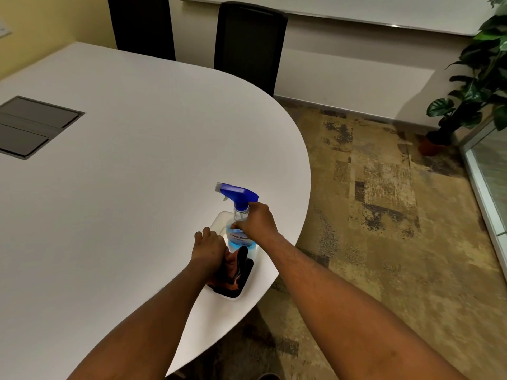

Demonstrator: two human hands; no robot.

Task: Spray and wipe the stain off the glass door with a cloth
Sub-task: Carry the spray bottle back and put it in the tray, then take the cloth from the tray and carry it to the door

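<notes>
1. Right hand (256, 220) is closed around the neck of the clear plastic spray bottle with blue trigger head and blue liquid (238, 215). The bottle is upright in a shallow white plastic tray (219, 219) near the rounded edge of the white oval table (137, 160). A neck grip probably suits lifting it straight out.
2. Left hand (208, 246) is curled down onto the dark crumpled cloth with orange patches (233, 272) in the same tray, just beside the bottle. Fingers appear closed on it; full grasp not certain.
3. Judgement: pick-up stage; spraying not begun.
4. Glass door (491, 171) is at far right, well apart, across patterned carpet (370, 215). No stain discernible.
5. Potted green plant (472, 86) stands near the door. Two black chairs (248, 45) behind the table. Path looks unobstructed.
</notes>
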